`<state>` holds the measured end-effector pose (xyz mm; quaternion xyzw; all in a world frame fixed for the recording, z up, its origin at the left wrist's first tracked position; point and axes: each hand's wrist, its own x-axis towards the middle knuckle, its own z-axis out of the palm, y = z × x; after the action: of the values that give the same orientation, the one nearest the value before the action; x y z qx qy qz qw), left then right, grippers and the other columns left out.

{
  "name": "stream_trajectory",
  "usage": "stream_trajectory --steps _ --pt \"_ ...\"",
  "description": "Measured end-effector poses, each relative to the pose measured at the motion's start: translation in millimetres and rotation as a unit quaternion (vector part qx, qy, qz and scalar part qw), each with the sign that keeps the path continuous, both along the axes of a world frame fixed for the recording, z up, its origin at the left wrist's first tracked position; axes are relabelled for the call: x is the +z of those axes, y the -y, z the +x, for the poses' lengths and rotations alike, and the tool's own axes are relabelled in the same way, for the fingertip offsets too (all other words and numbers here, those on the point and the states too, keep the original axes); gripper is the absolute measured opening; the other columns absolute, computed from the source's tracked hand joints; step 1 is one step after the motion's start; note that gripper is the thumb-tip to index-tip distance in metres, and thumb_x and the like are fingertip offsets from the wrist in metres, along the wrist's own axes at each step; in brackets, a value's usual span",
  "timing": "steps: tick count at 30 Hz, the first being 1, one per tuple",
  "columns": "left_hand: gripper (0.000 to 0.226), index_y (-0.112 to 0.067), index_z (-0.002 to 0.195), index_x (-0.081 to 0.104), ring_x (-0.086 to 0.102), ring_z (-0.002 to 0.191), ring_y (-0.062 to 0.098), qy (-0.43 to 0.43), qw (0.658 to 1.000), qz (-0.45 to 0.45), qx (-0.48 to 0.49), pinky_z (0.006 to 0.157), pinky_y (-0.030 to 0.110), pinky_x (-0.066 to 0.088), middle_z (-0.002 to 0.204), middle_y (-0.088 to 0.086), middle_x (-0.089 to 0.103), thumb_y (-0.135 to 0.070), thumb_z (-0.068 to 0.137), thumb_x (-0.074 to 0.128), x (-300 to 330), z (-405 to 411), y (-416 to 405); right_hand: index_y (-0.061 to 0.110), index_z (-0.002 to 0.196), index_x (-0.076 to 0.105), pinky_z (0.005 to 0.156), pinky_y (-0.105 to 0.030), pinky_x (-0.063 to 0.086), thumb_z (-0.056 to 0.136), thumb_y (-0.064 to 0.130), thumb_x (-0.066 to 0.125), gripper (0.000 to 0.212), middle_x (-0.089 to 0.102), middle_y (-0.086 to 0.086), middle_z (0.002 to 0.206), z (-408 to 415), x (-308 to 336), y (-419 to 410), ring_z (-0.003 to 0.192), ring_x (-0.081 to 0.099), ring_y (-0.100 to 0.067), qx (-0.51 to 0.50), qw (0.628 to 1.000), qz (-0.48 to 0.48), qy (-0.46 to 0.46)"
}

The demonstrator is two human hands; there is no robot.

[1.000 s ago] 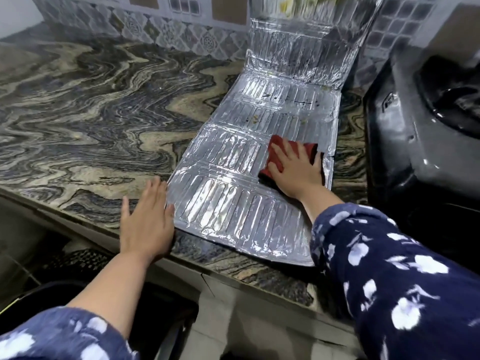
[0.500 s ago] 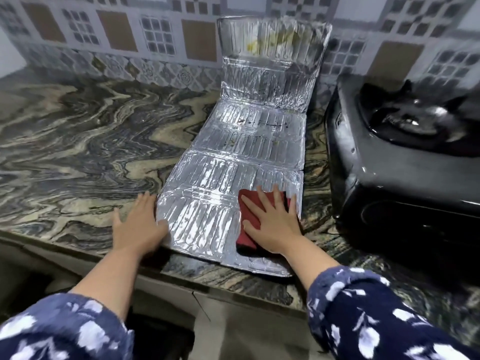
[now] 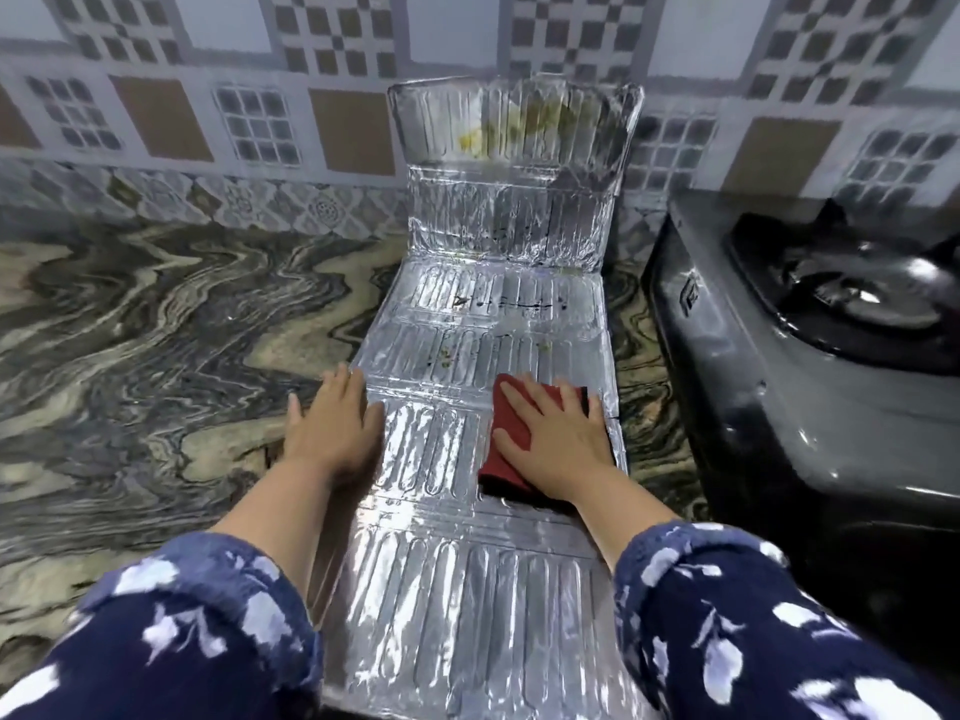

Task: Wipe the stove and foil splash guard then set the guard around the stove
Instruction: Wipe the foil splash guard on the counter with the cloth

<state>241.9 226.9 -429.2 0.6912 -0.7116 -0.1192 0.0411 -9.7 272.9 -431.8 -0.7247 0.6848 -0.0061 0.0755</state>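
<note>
guard (image 3: 483, 454) flat on worktop (image 3: 156, 330), long axis running away from person, far panel up against wall | right hand (image 3: 558, 444) fingers spread flat pressing cloth (image 3: 506, 439) mid-guard | stains lie ahead of those fingers | left hand (image 3: 332, 423) flat on left edge | stove (image 3: 779, 397) right of guard, apart

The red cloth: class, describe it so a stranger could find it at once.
Start at the marbled counter, left of the black stove. A ribbed foil guard lies flat there, its far end propped against the tiles. The red cloth, the only red thing there, lies on it under the right hand.
</note>
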Motion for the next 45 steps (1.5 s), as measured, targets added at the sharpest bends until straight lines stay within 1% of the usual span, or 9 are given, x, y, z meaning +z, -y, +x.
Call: stream_trajectory --steps 4,10,19,22,30,34,37,42,45 --pt "0.064 -0.015 0.152 0.005 -0.004 0.148 0.013 0.021 1.000 -0.018 -0.006 0.116 0.055 -0.005 0.161 -0.002 -0.005 -0.047 0.098 0.018 -12.9 2.4 2.5 0.039 0.149 0.004 0.115 -0.056 -0.006 0.081 0.068 0.002 0.074 0.005 0.013 0.160 -5.9 -7.0 12.4 0.147 0.001 -0.024 -0.018 1.000 -0.023 -0.002" --pt "0.064 -0.014 0.152 0.006 -0.005 0.148 0.012 0.038 0.998 -0.038 -0.015 0.117 0.052 -0.007 0.161 0.000 -0.003 -0.048 0.098 0.015 -14.9 4.1 -5.1 0.037 0.150 0.005 0.116 -0.055 -0.003 0.090 0.064 0.016 0.066 0.005 0.013 0.160 -1.6 -3.0 -1.3 0.147 0.002 -0.022 -0.011 1.000 -0.015 -0.001" --pt "0.063 -0.013 0.152 0.007 -0.004 0.148 0.012 0.038 0.998 -0.037 -0.026 0.119 0.050 -0.007 0.161 -0.001 -0.002 -0.046 0.098 0.016 -13.5 20.0 -49.1 0.037 0.149 0.005 0.115 -0.058 -0.004 0.088 0.066 0.012 0.068 0.004 0.013 0.160 19.0 -2.8 -56.7 0.147 0.001 -0.024 -0.015 1.000 -0.005 0.010" --pt "0.063 -0.013 0.152 0.007 -0.004 0.148 0.012 0.038 0.998 -0.042 -0.030 0.119 0.049 -0.008 0.161 0.000 -0.002 -0.045 0.099 0.018 -12.7 27.6 -69.2 0.038 0.149 0.006 0.114 -0.059 -0.004 0.082 0.066 0.005 0.073 0.004 0.013 0.160 27.2 -3.8 -78.2 0.147 0.001 -0.025 -0.013 1.000 -0.006 0.021" --pt "0.063 -0.014 0.152 0.006 -0.001 0.148 0.013 0.042 0.998 -0.042 -0.019 0.119 0.046 -0.005 0.161 0.000 -0.001 -0.044 0.098 0.016 -17.3 51.7 -126.0 0.035 0.150 0.000 0.113 -0.060 -0.009 0.079 0.062 0.001 0.076 -0.007 0.009 0.160 48.3 -3.0 -134.0 0.147 -0.009 -0.026 0.033 0.999 -0.007 0.007" --pt "0.070 -0.013 0.152 0.008 0.000 0.149 0.013 0.062 0.997 -0.045 -0.011 0.119 0.046 -0.002 0.161 0.000 0.001 -0.049 0.092 0.008 -17.7 63.1 -144.1 0.033 0.150 -0.004 0.111 -0.060 -0.013 0.083 0.068 0.009 0.077 -0.018 0.006 0.159 66.4 -2.9 -154.2 0.147 -0.014 -0.027 0.057 0.998 -0.010 0.026" --pt "0.066 -0.013 0.152 0.008 0.000 0.149 0.014 0.059 0.997 -0.046 -0.007 0.119 0.047 0.000 0.161 0.000 0.000 -0.046 0.095 0.013 -17.5 63.9 -149.4 0.032 0.150 -0.010 0.111 -0.060 -0.015 0.080 0.073 0.012 0.084 -0.024 0.006 0.157 82.2 -3.3 -157.7 0.145 -0.020 -0.026 0.077 0.996 -0.004 0.040" --pt "0.064 -0.015 0.152 0.004 -0.001 0.148 0.013 0.040 0.998 -0.049 -0.003 0.119 0.046 -0.001 0.161 -0.003 -0.003 -0.045 0.098 0.019 -17.8 64.9 -149.5 0.037 0.150 -0.003 0.117 -0.052 -0.006 0.081 0.056 0.014 0.073 -0.010 0.011 0.159 79.3 -0.1 -132.1 0.148 -0.007 -0.018 0.136 0.990 -0.019 0.037" --pt "0.065 -0.016 0.152 0.002 -0.003 0.148 0.012 0.041 0.998 -0.050 0.000 0.119 0.044 -0.002 0.161 -0.004 -0.004 -0.047 0.097 0.018 -19.1 65.7 -149.9 0.041 0.149 0.003 0.118 -0.050 -0.003 0.091 0.052 0.018 0.061 -0.001 0.012 0.160 59.0 2.5 -91.8 0.148 -0.001 -0.015 0.127 0.991 -0.016 0.043"
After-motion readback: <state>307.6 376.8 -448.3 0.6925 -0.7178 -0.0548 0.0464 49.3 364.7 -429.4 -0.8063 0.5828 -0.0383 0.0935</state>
